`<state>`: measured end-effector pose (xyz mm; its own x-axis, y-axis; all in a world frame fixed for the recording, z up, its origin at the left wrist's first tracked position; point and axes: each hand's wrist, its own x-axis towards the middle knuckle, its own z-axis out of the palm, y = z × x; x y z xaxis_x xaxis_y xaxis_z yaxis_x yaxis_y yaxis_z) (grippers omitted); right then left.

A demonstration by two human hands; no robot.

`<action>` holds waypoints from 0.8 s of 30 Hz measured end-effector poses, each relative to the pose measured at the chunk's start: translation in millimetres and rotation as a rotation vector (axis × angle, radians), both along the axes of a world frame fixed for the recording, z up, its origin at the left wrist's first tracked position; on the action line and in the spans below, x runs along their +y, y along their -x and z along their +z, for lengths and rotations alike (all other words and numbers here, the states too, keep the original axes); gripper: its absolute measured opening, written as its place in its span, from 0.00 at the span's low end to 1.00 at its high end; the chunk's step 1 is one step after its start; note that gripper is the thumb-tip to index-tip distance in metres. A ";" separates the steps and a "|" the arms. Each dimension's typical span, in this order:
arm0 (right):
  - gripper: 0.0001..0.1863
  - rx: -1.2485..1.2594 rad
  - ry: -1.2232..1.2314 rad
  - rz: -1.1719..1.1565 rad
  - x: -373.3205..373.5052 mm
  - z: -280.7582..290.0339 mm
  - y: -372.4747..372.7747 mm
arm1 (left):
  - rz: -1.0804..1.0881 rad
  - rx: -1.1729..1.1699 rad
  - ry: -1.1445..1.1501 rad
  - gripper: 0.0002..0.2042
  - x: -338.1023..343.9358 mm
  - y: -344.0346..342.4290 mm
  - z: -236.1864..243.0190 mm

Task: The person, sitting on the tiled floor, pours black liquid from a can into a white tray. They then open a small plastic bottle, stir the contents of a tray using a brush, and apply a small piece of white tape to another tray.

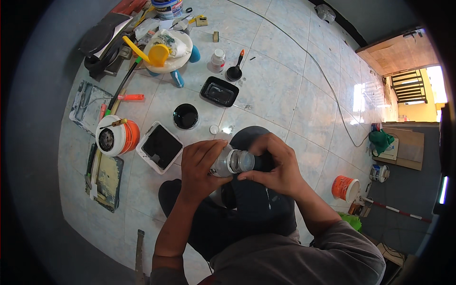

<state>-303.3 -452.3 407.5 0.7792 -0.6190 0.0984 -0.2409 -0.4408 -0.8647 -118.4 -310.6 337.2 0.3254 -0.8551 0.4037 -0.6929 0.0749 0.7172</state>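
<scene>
A clear plastic bottle [220, 166] with a white ring round its neck lies tilted in my left hand [202, 164], whose fingers and thumb wrap its body. Its mouth points right, toward my right hand [280, 164]. That hand curves around the mouth end with thumb and fingers apart; the index finger is blurred, and I see nothing held in it. A small white cap [214, 128] lies on the floor just beyond the bottle. Further off stand a round tub of black liquid [185, 116] and a white square container [179, 159] with black contents.
A black tray [219, 91], a white bottle [218, 61] and a brush [238, 66] on a black lid lie farther out. At left are an orange-and-white bucket [130, 135], a paint tray [80, 111] and a stool [188, 45] with a yellow scoop. A cable [311, 56] crosses the tiles.
</scene>
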 end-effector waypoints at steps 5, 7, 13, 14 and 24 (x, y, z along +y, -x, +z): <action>0.28 -0.021 0.036 -0.020 1.7 -2.7 -0.7 | -0.005 0.026 0.002 0.42 -0.8 0.4 -2.6; 0.29 -0.008 0.016 -0.018 0.5 -1.9 -2.4 | -0.002 0.027 0.009 0.42 -1.4 0.2 -3.0; 0.30 0.038 -0.052 -0.014 -3.6 -2.5 -2.7 | -0.001 0.017 0.015 0.42 -1.8 -2.6 -2.8; 0.30 0.038 -0.052 -0.013 -3.5 -2.5 -3.1 | 0.002 0.015 0.014 0.42 -2.0 -2.7 -2.6; 0.28 0.086 -0.039 0.078 -7.6 7.1 -7.2 | 0.004 0.001 0.009 0.41 -1.7 -4.9 -0.9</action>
